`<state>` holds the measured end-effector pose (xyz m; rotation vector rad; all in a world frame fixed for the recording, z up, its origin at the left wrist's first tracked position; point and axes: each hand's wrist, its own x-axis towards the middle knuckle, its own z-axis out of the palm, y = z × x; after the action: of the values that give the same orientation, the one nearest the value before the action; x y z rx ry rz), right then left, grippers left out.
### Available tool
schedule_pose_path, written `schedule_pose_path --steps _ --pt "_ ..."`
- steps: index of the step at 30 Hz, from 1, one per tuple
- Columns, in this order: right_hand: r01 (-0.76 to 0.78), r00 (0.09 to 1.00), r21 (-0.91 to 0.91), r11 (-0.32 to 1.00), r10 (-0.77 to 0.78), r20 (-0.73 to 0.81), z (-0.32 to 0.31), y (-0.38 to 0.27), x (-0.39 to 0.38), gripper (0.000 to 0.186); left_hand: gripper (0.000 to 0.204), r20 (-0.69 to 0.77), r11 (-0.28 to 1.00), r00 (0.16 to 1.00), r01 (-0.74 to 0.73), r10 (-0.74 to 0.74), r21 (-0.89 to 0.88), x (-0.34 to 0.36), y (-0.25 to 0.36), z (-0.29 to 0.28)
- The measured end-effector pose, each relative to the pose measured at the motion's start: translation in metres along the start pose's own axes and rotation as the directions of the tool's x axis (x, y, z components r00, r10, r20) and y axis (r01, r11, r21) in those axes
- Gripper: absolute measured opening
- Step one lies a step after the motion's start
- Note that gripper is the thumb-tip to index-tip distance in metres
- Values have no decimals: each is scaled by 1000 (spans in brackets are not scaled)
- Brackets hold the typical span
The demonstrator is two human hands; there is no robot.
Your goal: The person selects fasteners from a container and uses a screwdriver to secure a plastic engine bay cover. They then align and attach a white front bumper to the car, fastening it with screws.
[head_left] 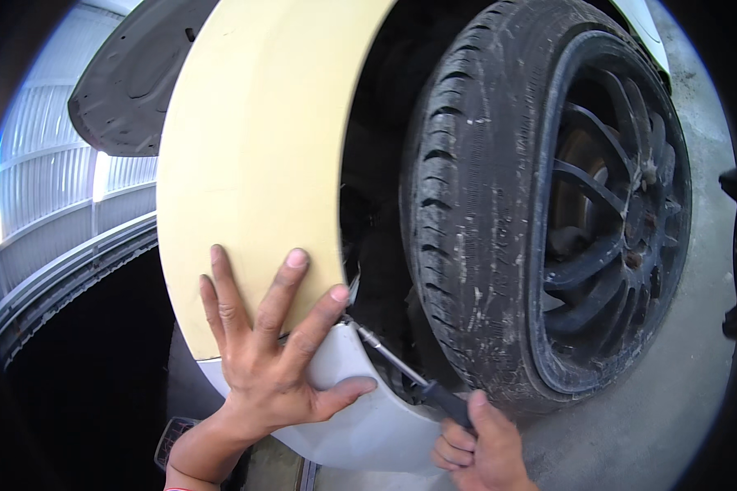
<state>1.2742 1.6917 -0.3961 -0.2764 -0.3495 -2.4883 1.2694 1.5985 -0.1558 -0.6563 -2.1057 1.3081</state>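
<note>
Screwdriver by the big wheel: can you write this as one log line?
left hand: spread, on cream panel | right hand: gripping screwdriver | screwdriver: tip near seam between cream panel and white panel | tire: at right

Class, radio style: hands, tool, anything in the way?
Left hand spread over yellow panel and white panel. Right hand gripping screwdriver-like tool, tip near where panels meet. Tire close beside tool.

The left hand (264, 364) is splayed, the right hand (490, 446) curled.
</note>
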Motion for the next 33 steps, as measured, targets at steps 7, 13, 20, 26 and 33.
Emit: schedule_pose_path --steps 7,13,20,26,33 --pt "-26 999 259 966 16 41 -15 25 5 21 93 -107 1000 994 -17 15 -16 2 3 11" --pt "-29 998 50 998 32 -47 -14 15 9 25 94 -89 1000 996 -11 11 -7 2 1 12" --pt "-9 990 192 981 36 -139 -2 22 8 35 89 -83 1000 996 -24 23 -3 3 0 13" --pt "-139 990 -53 989 141 26 -24 11 15 37 84 -112 998 993 -44 40 -34 2 -3 18" --pt "25 998 199 980 -12 -67 6 13 15 28 85 -118 997 991 -69 65 -30 6 -4 19"
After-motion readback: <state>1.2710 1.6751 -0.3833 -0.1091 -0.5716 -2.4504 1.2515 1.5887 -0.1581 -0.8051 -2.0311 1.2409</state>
